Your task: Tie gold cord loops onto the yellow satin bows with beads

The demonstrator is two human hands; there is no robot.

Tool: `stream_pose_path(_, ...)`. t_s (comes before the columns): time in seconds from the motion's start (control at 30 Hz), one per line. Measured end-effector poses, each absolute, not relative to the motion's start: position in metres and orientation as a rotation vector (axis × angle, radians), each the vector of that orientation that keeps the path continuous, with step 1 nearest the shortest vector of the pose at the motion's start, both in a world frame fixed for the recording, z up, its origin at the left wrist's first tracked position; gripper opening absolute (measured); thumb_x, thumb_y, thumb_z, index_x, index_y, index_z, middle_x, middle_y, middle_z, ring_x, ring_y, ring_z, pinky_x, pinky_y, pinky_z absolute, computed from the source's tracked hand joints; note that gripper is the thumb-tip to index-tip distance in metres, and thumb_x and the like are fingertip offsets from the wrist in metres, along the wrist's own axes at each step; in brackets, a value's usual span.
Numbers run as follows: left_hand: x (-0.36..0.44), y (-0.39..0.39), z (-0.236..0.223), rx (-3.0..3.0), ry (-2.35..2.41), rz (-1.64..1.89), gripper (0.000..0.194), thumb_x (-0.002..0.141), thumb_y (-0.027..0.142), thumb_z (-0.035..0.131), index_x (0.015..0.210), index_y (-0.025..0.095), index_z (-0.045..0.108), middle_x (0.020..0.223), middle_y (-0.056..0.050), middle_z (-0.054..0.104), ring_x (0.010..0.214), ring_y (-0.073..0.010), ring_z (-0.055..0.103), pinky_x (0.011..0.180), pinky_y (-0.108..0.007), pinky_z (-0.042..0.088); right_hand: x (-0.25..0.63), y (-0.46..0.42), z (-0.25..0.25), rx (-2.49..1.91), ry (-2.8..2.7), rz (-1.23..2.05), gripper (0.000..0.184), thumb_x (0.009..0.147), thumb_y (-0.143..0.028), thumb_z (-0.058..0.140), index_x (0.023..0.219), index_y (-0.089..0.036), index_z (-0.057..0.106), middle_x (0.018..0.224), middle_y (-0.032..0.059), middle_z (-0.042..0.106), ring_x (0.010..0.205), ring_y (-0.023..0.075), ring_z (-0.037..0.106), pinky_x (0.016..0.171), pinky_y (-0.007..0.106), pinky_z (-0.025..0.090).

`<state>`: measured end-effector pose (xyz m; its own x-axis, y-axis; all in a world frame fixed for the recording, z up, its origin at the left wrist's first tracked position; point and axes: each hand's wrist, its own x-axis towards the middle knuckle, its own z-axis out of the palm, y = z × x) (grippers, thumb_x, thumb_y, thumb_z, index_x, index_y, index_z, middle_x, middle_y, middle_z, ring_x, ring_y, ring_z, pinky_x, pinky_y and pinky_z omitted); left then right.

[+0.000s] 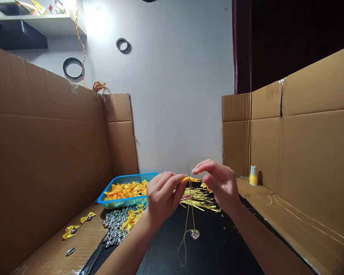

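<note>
Both my hands are raised over a black table. My left hand and my right hand pinch the two ends of a small yellow ribbon piece between them. A thin gold thread hangs down from the ribbon to the table, ending at a small clear bead. Behind my hands lies a heap of gold wire ties.
A blue basket full of orange-yellow ribbon stands at the left. In front of it lie a pile of silver beads and finished yellow bows. Cardboard walls close both sides. A small yellow-white cup stands at right.
</note>
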<state>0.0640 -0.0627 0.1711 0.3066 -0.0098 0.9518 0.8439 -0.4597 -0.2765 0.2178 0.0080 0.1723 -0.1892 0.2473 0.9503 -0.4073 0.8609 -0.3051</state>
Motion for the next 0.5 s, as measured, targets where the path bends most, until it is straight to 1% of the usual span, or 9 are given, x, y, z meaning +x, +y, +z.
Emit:
stream_pose_path(0.03, 0.063, -0.061, 0.171, -1.730, -0.763, -1.258, 0.007, 0.088, 0.012, 0.055, 0.087, 0.017, 0.061, 0.065, 0.000, 0.064, 0.054, -0.0109, 0.055, 0.053, -0.022, 0.040, 0.219, 0.009, 0.174, 0.065, -1.706, 0.716, 0.032, 0.088, -0.048, 0.058, 0.081, -0.020, 0.069, 0.080, 0.0041, 0.067, 0.081, 0.0155, 0.064, 0.075, 0.031, 0.052)
stream_pose_path(0.07, 0.062, -0.060, 0.171, -1.741, -0.768, -1.241, 0.007, 0.088, 0.013, 0.055, 0.086, 0.017, 0.061, 0.065, 0.000, 0.064, 0.054, -0.0109, 0.054, 0.052, -0.022, 0.039, 0.219, 0.011, 0.176, 0.024, -1.748, 0.845, 0.035, 0.088, -0.050, 0.056, 0.080, -0.019, 0.071, 0.081, 0.0044, 0.067, 0.081, 0.0150, 0.063, 0.075, 0.030, 0.052)
stream_pose_path(0.13, 0.060, -0.056, 0.171, -1.770, -0.781, -1.184, 0.006, 0.088, 0.015, 0.056, 0.086, 0.017, 0.061, 0.064, 0.000, 0.063, 0.054, -0.0109, 0.053, 0.052, -0.022, 0.039, 0.220, 0.013, 0.179, -0.006, -1.801, 1.077, 0.028, 0.083, -0.047, 0.064, 0.082, -0.020, 0.073, 0.083, 0.0034, 0.065, 0.078, 0.0131, 0.061, 0.071, 0.027, 0.051)
stream_pose_path(0.2, 0.057, -0.052, 0.170, -1.786, -0.794, -1.129, 0.006, 0.088, 0.018, 0.056, 0.085, 0.017, 0.061, 0.063, 0.000, 0.062, 0.053, -0.0111, 0.052, 0.052, -0.022, 0.038, 0.219, 0.015, 0.180, -0.001, -1.800, 1.223, 0.019, 0.075, -0.039, 0.074, 0.080, -0.021, 0.073, 0.085, 0.0018, 0.063, 0.076, 0.0114, 0.059, 0.068, 0.024, 0.050)
stream_pose_path(0.27, 0.055, -0.048, 0.170, -1.806, -0.791, -1.089, 0.009, 0.090, 0.018, 0.055, 0.083, 0.017, 0.060, 0.062, 0.001, 0.061, 0.053, -0.0110, 0.050, 0.052, -0.022, 0.037, 0.218, 0.017, 0.180, 0.003, -1.768, 1.277, 0.014, 0.073, -0.035, 0.076, 0.074, -0.021, 0.073, 0.082, 0.0005, 0.061, 0.075, 0.0101, 0.058, 0.068, 0.023, 0.049)
stream_pose_path(0.33, 0.052, -0.045, 0.171, -1.866, -0.769, -1.039, 0.014, 0.092, 0.019, 0.051, 0.081, 0.017, 0.059, 0.063, 0.000, 0.061, 0.053, -0.0110, 0.049, 0.052, -0.023, 0.038, 0.217, 0.019, 0.179, -0.020, -1.744, 1.280, 0.013, 0.072, -0.033, 0.077, 0.071, -0.021, 0.072, 0.078, -0.0003, 0.062, 0.073, 0.0096, 0.057, 0.070, 0.023, 0.049)
stream_pose_path(0.5, 0.045, -0.038, 0.173, -2.029, -0.762, -0.934, 0.019, 0.096, 0.022, 0.045, 0.083, 0.017, 0.058, 0.065, 0.000, 0.059, 0.055, -0.0110, 0.048, 0.053, -0.022, 0.038, 0.213, 0.026, 0.179, -0.128, -1.719, 1.330, 0.019, 0.065, -0.036, 0.081, 0.069, -0.019, 0.073, 0.067, -0.0011, 0.064, 0.066, 0.0090, 0.057, 0.069, 0.024, 0.049)
